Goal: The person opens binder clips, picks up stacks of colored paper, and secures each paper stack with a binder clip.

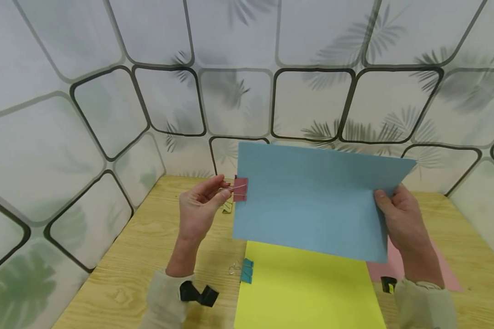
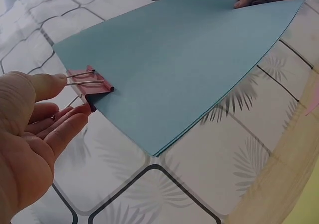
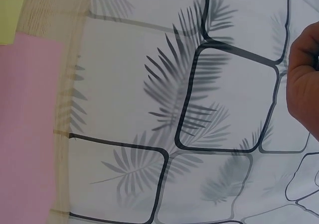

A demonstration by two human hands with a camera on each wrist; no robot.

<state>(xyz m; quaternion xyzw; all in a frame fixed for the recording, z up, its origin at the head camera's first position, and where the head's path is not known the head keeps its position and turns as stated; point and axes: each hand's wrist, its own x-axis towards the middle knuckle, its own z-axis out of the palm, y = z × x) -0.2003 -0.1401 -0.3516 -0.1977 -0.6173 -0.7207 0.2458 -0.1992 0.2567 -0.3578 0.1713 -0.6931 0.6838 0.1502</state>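
Clearly, from my remote post, both hands are busy with the blue sheets (image 1: 308, 201), which are held up across the centre of the head view. The left hand (image 1: 197, 205), left of centre, pinches the pink clip (image 1: 240, 190) by its wire handles (image 2: 82, 83). In the left wrist view I make out the thumb on one handle and fingers on the far side, a hold that I judge gives leverage on the clip's spring. The clip sits over the sheets' left edge, and a doubled lower edge suggests more than one layer.

At centre right, the right hand (image 1: 405, 219) is clamped on the opposite end, thumb on the near face and fingers behind. I take it that holding both ends keeps the sheets from sagging, though the upper right corner bends a little. The right wrist view gives me just part of that hand, at its right border.

At the bottom centre, the yellow sheet (image 1: 308, 288) lies on the table (image 1: 148, 246) with the teal clip (image 1: 247, 271) on its left edge, probably to bind that side. The pink paper (image 1: 444, 269) lies at lower right, partly behind the right forearm, and the gold clip (image 1: 227, 208) shows just below the left fingertips, partly hidden.
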